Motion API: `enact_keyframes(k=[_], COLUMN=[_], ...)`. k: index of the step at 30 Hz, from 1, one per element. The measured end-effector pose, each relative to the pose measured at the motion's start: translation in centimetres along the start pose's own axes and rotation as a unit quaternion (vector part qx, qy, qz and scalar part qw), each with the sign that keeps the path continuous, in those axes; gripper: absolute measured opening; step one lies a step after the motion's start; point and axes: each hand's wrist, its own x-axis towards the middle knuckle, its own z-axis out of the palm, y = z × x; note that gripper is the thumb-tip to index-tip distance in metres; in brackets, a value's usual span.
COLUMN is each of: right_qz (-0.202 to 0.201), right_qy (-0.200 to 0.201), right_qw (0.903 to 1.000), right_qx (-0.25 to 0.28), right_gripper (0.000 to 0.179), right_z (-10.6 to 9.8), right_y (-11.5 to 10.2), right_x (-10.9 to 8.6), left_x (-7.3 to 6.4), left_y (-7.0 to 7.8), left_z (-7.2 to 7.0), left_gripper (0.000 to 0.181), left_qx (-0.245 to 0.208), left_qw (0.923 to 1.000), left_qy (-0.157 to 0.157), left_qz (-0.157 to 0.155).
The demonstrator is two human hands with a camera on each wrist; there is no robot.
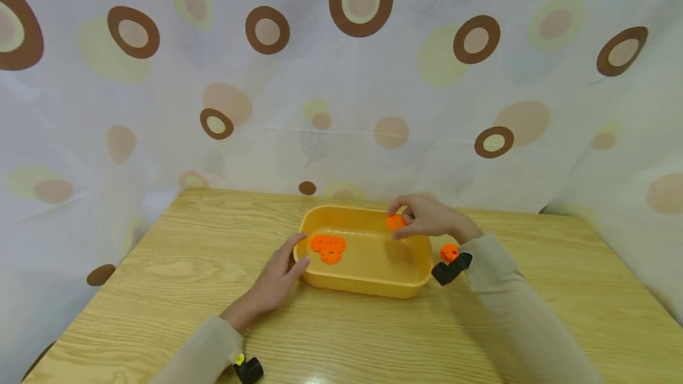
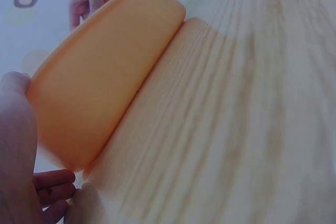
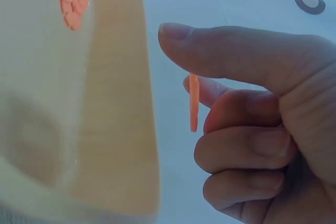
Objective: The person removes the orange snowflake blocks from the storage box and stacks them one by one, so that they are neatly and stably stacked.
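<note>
Orange flower disc (image 1: 395,222), pinched in my R hand (image 1: 431,217), is by yellow tub's (image 1: 368,286) 1 o'clock rim; other discs (image 1: 328,248) approx 8 o'clock from it, nearer my wide-spread L hand (image 1: 274,278).

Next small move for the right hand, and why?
Probably lower the flat orange flower-shaped piece into the yellow rectangular tray: the right hand pinches it near the tray's far-right corner, similar orange pieces already lie inside, and the left hand touches its left end.
</note>
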Motion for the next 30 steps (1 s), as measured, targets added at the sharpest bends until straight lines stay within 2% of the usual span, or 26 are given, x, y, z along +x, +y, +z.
enact_keyframes(k=[10,20,30], right_qz=[-0.022,0.033,0.025], right_qy=[0.023,0.031,0.054], right_qw=[0.998,0.9954,0.9937], right_qx=[0.055,0.085,0.095], right_gripper=[0.034,0.041,0.04], right_z=[-0.1,0.3,0.1], right_y=[1.6,3.5,5.6], right_x=[-1.4,-3.7,-5.6], left_x=[0.0,-0.1,0.0], left_y=[-0.1,0.0,-0.2], left_z=[-0.3,0.0,0.0], left_gripper=[0.051,0.052,0.051], left_qx=[-0.003,0.001,-0.011], left_qw=[1.0,0.9999,0.9999], left_qy=[0.001,-0.011,-0.008], left_qz=[0.008,0.0,0.01])
